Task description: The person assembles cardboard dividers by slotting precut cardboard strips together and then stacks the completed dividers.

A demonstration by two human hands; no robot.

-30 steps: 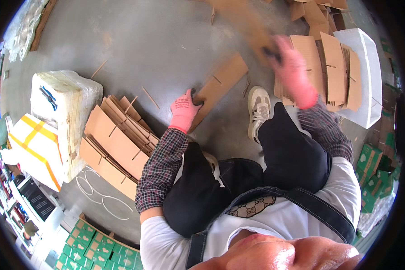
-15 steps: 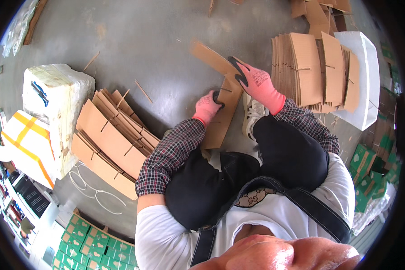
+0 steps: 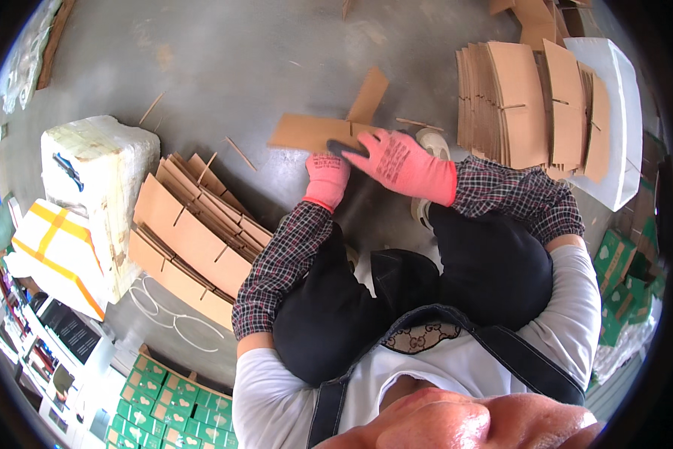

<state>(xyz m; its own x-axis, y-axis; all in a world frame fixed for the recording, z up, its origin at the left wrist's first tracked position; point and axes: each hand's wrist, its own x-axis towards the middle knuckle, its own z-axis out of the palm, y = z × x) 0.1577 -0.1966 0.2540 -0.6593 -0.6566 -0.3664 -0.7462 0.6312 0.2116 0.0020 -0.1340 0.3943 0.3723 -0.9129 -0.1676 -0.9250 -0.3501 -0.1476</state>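
Smooth grey floor (image 3: 224, 67) beneath pink-gloved hands (image 3: 407, 165) with flat, angled cardboard strips (image 3: 303, 132).

Packing workshop or warehouse by its look: grey floor (image 3: 224, 67), slotted cardboard (image 3: 518, 127) stacked both sides, foam boxes (image 3: 101, 153) at left, green cartons (image 3: 173, 411) piled toward edges.

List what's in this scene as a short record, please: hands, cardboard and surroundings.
Left hand: pink glove, touching the cardboard strips; fingertips hidden
Right hand: pink glove with dark thumb, at the strips; exact grip unclear
Cardboard strips: two, meeting at an angle
Left stack: slotted cardboard, leaning
Right stack: slotted cardboard, beside a white foam container
Far left: white foam box, blue-and-black tool on it
Lower left: green cartons
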